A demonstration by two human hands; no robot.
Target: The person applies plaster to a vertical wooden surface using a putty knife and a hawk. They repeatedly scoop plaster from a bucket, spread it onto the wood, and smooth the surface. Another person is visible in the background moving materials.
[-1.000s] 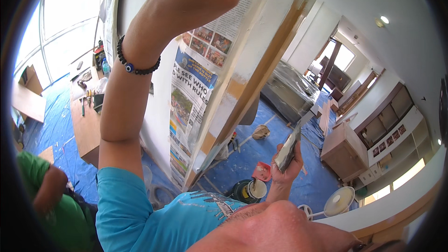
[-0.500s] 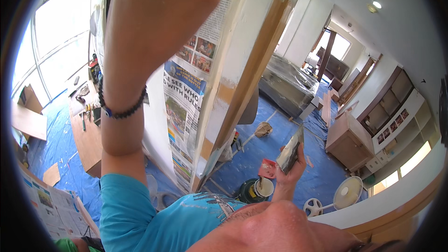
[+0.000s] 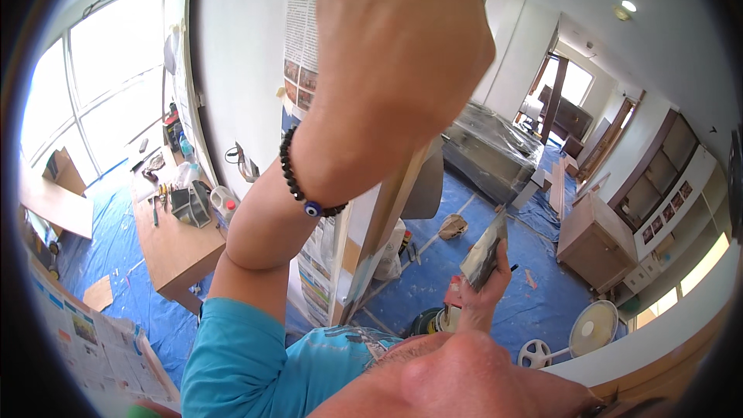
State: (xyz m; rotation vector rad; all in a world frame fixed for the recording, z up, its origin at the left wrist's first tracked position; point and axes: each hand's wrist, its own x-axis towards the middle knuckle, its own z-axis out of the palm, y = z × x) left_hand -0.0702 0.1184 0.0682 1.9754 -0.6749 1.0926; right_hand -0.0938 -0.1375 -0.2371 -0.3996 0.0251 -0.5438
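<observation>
Plate [image 3: 486, 257] in right hand [image 3: 483, 296]

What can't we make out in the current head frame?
All head view:
Left hand: fingers and anything they hold, behind the back of the hand or past the top edge.
Right hand: part of its grip, behind the smeared flat plate.
Dark green bucket: lower part, behind the wearer's body.
Tools: too small to identify.

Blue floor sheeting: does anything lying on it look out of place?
Beyond the right hand, a crumpled brown object and a small pinkish scrap lie loose on the sheeting; both look like litter, though what they are is unclear.
</observation>
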